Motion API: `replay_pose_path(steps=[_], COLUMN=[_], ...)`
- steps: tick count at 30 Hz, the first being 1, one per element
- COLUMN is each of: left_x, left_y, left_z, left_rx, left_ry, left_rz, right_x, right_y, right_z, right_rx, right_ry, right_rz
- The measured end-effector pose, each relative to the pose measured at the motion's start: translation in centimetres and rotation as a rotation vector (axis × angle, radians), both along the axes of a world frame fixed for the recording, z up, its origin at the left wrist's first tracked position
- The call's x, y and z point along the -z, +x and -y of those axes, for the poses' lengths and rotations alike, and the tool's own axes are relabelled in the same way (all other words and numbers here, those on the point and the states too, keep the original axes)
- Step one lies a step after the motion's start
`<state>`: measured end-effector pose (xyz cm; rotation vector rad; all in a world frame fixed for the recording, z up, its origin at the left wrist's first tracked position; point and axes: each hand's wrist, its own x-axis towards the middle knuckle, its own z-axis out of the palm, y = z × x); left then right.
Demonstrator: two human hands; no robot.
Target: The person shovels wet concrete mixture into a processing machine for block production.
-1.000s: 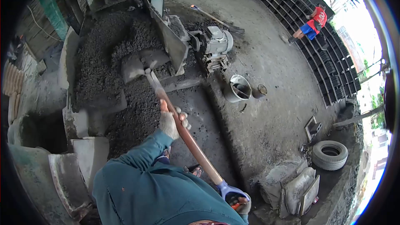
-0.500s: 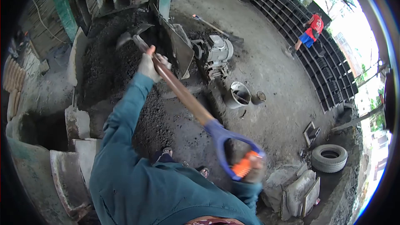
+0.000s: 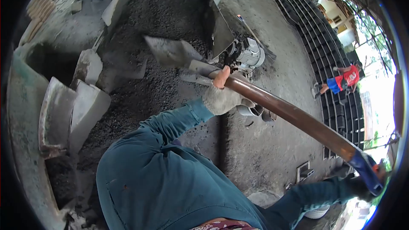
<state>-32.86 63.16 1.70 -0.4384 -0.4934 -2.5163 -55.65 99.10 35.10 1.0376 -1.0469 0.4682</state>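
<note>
A shovel (image 3: 289, 110) with a brown shaft and a blue D-shaped handle lies slantwise across the view. My left hand (image 3: 228, 90), in a pale glove with bare fingertips, is closed round the shaft near the metal blade (image 3: 170, 52). At the far right my right hand (image 3: 370, 179) is closed on the blue handle, partly hidden and blurred. The blade is raised and smeared by motion, and no load can be made out on it. Behind and below the blade spreads dark, crumbly material (image 3: 140, 17).
An electric motor (image 3: 251, 55) stands beyond the shaft, near a bucket (image 3: 250, 110). Curved slabs (image 3: 87, 110) lean at the left beside a dark pit (image 3: 55, 61). A person in red (image 3: 351, 76) is by stacked black racks (image 3: 315, 38). A tyre (image 3: 317, 212) lies lower right.
The shovel has come up closer to me, its blade swinging right and its handle moving far right. Both hands moved rightward with it, still gripping. The view has turned.
</note>
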Motion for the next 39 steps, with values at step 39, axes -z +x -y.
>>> replay_pose_path(steps=[39], left_x=[16.7], left_y=[9.5], left_z=[-6.3], left_rx=[-0.496], left_ry=[0.751], left_rz=[0.552], right_x=[54.7], right_y=[-10.5], right_z=[6.5], right_rx=[-0.119], right_ry=[0.337], right_rz=[2.525])
